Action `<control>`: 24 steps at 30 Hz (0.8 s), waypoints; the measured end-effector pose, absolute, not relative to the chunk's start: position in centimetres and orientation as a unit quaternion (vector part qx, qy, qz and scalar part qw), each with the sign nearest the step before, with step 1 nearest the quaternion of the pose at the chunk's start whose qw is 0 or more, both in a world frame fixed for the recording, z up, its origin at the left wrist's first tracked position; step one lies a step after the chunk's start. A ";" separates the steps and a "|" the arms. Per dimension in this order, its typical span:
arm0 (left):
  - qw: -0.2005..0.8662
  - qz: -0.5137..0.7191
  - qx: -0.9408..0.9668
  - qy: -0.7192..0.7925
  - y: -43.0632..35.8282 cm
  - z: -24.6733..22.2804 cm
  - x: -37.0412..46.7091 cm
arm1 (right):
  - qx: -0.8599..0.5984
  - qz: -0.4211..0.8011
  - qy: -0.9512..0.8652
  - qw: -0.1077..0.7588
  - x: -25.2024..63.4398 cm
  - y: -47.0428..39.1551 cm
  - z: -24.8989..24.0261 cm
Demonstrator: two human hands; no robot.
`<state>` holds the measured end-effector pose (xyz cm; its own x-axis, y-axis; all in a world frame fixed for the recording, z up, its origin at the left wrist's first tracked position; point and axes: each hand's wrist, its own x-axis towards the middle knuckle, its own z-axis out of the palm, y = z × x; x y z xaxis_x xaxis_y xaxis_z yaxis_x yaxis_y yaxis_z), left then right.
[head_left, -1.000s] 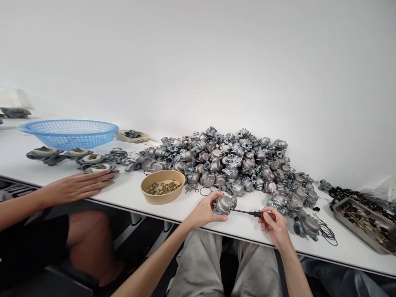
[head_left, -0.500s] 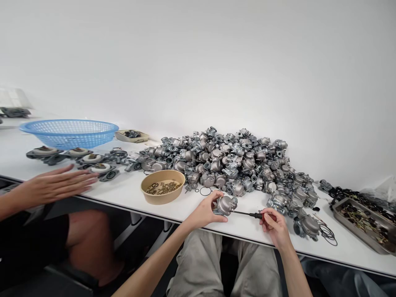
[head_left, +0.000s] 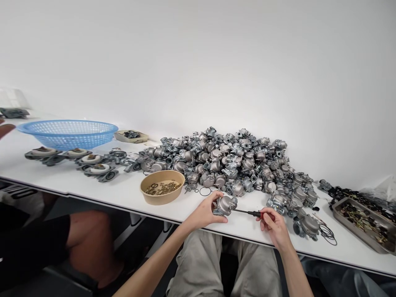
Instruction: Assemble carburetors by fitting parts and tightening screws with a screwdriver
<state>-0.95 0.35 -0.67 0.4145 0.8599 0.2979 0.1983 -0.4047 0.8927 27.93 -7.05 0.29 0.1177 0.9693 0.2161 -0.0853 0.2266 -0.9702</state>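
Near the table's front edge my left hand (head_left: 208, 212) is closed around a grey metal carburetor (head_left: 225, 205), its rounded bowl facing up and to the right. My right hand (head_left: 274, 227) grips the red handle of a screwdriver (head_left: 244, 212). The black shaft lies nearly level and its tip meets the carburetor's right side; the exact contact point is too small to make out. Behind both hands rises a large pile of carburetors (head_left: 216, 159). Another loose carburetor (head_left: 306, 226) rests to the right of my right hand.
A tan oval bowl (head_left: 145, 194) holds small brass parts. On the left are a blue basket (head_left: 71, 136) and several opened carburetors (head_left: 100, 171). Black rings (head_left: 328, 235) and a metal tray (head_left: 355, 235) of small parts lie right. A co-worker's hand (head_left: 5, 130) shows far left.
The co-worker's hand has moved from beside the opened carburetors to the far left edge. My hands keep nearly the same pose, with the carburetor and screwdriver still held.
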 end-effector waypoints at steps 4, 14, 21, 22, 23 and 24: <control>0.418 0.421 0.725 0.348 0.3 -0.7 -0.8 | -0.443 0.434 -0.510 0.596 27.9 -7.0 0.2; 0.435 0.422 0.720 0.338 0.0 -0.2 -0.6 | -0.449 0.450 -0.532 0.559 27.9 -6.8 0.1; 0.402 0.418 0.736 0.349 0.1 -0.4 -0.8 | -0.456 0.449 -0.541 0.546 27.9 -6.8 0.0; 0.397 0.416 0.739 0.351 0.2 -0.4 -0.8 | -0.456 0.447 -0.540 0.547 27.9 -6.8 0.0; 0.392 0.414 0.742 0.353 0.2 -0.5 -0.9 | -0.456 0.446 -0.540 0.550 27.9 -6.8 0.0; 0.387 0.411 0.745 0.354 0.2 -0.5 -0.9 | -0.456 0.443 -0.538 0.553 27.9 -6.8 0.0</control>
